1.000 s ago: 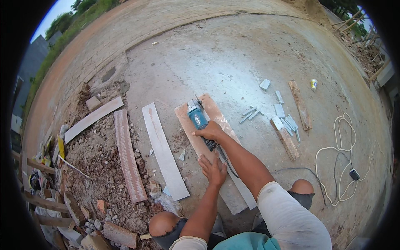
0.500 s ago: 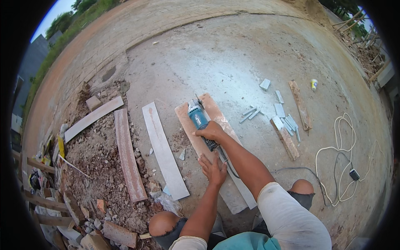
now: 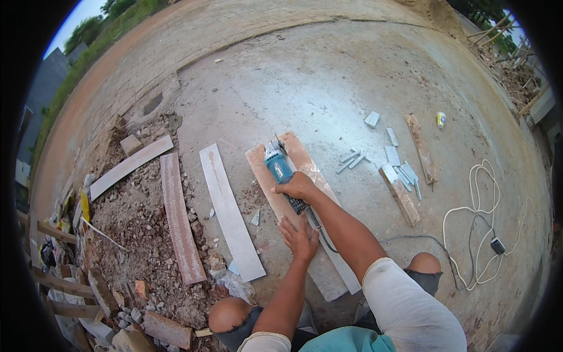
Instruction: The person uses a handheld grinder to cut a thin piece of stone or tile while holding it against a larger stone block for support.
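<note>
My right hand (image 3: 298, 186) is wrapped round the body of a teal angle grinder (image 3: 280, 169). The grinder's head, with its disc at the far end, lies over a long tile strip (image 3: 305, 154) that has a reddish-brown surface at the far end. My left hand (image 3: 300, 239) lies flat with fingers spread on the near, greyer part of this piece, just behind the grinder's rear end. A pale strip (image 3: 353, 284) shows along the right side, partly hidden by my right forearm. Whether the disc touches the piece cannot be made out.
To the left lie a pale tile strip (image 3: 231, 217), a reddish ridged strip (image 3: 180, 223) and another pale strip (image 3: 132, 166) over rubble (image 3: 135, 234). On the right are small tile offcuts (image 3: 394, 155), two wooden blocks (image 3: 400, 195), a small tub (image 3: 441, 119) and coiled cable (image 3: 476, 211).
Almost nothing differs. The view has shifted very slightly; both hands and the grinder keep their places on the tile strip.
</note>
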`<action>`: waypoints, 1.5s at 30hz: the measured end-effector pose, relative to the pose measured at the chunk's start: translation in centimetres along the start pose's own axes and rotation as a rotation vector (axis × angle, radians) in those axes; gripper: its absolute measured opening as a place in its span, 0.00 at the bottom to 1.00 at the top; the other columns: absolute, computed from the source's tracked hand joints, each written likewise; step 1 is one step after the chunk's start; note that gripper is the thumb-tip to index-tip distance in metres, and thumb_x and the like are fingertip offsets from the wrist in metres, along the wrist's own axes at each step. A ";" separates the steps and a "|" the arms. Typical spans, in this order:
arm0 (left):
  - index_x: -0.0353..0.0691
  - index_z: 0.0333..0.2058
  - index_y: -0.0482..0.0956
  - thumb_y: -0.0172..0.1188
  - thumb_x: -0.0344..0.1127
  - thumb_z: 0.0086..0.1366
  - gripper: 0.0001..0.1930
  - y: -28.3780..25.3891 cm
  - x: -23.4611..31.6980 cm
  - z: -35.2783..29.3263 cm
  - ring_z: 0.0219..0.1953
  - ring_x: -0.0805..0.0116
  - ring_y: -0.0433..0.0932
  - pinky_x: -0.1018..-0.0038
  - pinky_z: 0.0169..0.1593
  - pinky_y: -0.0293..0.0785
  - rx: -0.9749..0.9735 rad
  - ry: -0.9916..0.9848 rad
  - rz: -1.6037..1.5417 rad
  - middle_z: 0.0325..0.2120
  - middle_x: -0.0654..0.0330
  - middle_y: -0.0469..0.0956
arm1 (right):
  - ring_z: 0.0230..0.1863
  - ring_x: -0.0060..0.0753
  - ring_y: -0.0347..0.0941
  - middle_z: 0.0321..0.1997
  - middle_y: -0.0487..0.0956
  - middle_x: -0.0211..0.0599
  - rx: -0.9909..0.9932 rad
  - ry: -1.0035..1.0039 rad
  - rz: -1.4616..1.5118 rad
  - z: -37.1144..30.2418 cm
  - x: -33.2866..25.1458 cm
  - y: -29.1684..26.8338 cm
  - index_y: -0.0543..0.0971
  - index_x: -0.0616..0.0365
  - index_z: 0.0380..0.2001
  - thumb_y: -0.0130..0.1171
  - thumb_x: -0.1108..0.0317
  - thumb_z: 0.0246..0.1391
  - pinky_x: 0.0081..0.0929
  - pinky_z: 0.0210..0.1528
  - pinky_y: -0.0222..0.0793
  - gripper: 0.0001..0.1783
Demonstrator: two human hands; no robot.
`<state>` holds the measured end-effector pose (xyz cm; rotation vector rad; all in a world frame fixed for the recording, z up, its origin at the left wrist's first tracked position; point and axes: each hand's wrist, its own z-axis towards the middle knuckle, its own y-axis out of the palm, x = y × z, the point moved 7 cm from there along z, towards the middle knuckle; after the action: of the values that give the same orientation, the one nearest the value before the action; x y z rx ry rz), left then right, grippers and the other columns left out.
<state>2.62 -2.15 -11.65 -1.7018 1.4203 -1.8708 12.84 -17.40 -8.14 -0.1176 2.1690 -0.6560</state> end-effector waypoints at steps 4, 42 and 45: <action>0.58 0.66 0.61 0.65 0.39 0.56 0.39 0.1 -0.1 0.0 0.70 0.28 0.32 0.37 0.63 0.45 -0.003 -0.002 0.003 0.69 0.35 0.35 | 0.41 0.48 0.80 0.41 0.81 0.57 0.011 -0.004 -0.017 0.0 0.0 0.0 0.79 0.73 0.39 0.74 0.40 0.29 0.33 0.43 0.75 0.45; 0.53 0.62 0.67 0.67 0.45 0.58 0.33 -0.1 0.3 0.0 0.70 0.33 0.35 0.39 0.64 0.45 0.095 -0.030 0.022 0.68 0.38 0.42 | 0.36 0.33 0.78 0.37 0.81 0.43 0.200 -0.020 0.260 -13.4 5.2 -13.0 0.79 0.65 0.39 0.75 0.52 0.34 0.30 0.40 0.72 0.32; 0.48 0.62 0.66 0.68 0.44 0.56 0.36 -0.5 2.2 -0.2 0.68 0.38 0.45 0.43 0.64 0.48 0.193 -0.013 0.154 0.64 0.40 0.51 | 0.33 0.30 0.76 0.34 0.80 0.38 0.305 0.047 0.259 -17.5 8.5 -16.4 0.77 0.63 0.39 0.75 0.56 0.36 0.28 0.38 0.71 0.29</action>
<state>1.99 -3.38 -9.86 -1.4692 1.2799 -1.8437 -8.13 -26.82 2.85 0.3379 2.0539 -0.8336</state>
